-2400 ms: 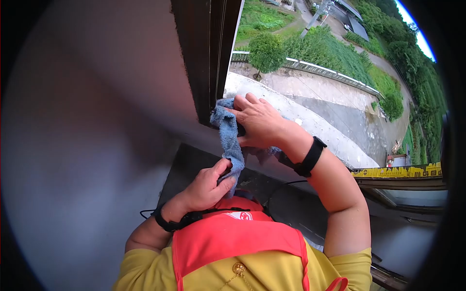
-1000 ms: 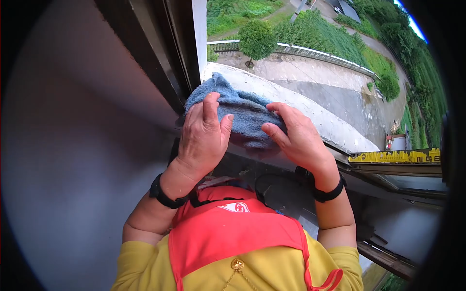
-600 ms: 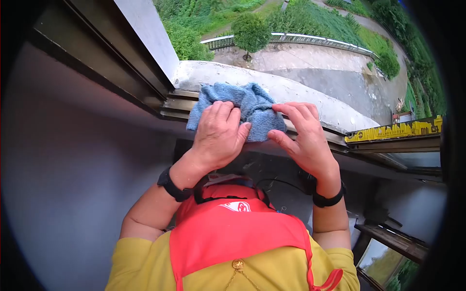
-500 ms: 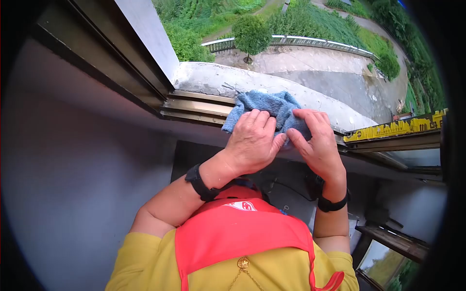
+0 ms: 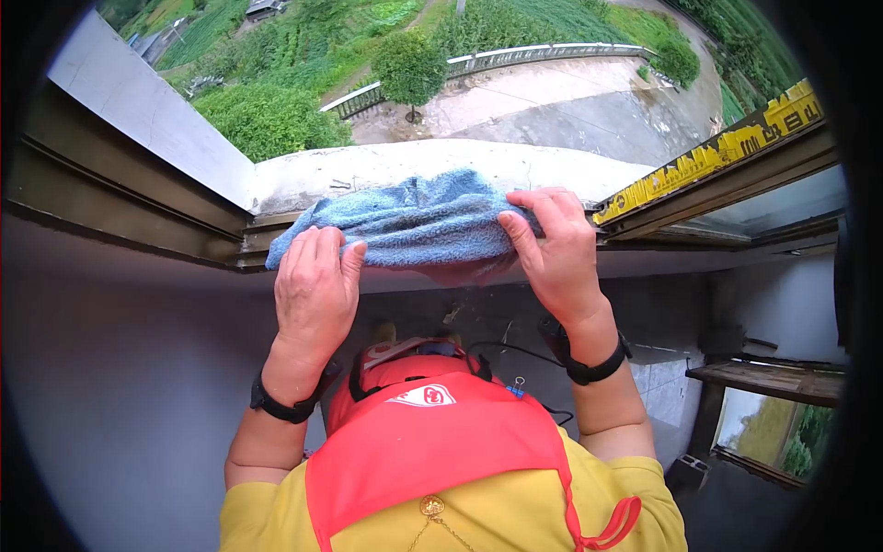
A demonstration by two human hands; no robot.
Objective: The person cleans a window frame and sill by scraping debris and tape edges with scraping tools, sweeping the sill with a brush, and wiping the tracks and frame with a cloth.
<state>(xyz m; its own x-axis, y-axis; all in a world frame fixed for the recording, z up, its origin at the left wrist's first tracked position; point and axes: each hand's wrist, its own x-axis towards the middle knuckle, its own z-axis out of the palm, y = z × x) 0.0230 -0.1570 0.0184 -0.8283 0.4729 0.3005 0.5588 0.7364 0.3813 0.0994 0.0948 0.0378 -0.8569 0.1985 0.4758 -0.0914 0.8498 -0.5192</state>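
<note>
Clock centred on the cloth, 12 pointing out of the window.

Cloth [image 5: 395, 221]: blue, damp or dry cannot tell. Drawn out lengthwise over the track [image 5: 262, 230], its far edge reaching the pale sill [image 5: 386, 164]. Folds run side to side; a darker patch shows near the middle.

Left hand [image 5: 315, 290]: at 8 o'clock. Grip holds the cloth's left end, fingers over the near edge, thumb set apart from them.

Right hand [image 5: 559, 253]: at 3 o'clock. Grip narrow, cloth's right end between thumb and forefinger. Firmness of either grip: cannot tell.

Surroundings: dark frame [image 5: 120, 170] at 9 to 10 o'clock; sash [image 5: 717, 161] with torn yellow film between 2 and 3; red apron [image 5: 441, 442] at 6.

Handling notes (judgement): the cloth bridges the track's ridges, so pressure through the fingertips should seat it in the grooves better than a flat palm. Both ends want equal tension; slack would bunch the middle. Long, even strokes along the 9-to-3 line suit the track. Fingertips best kept behind fabric, away from bare metal edges. A cleaner fold turned downward would limit smearing.
</note>
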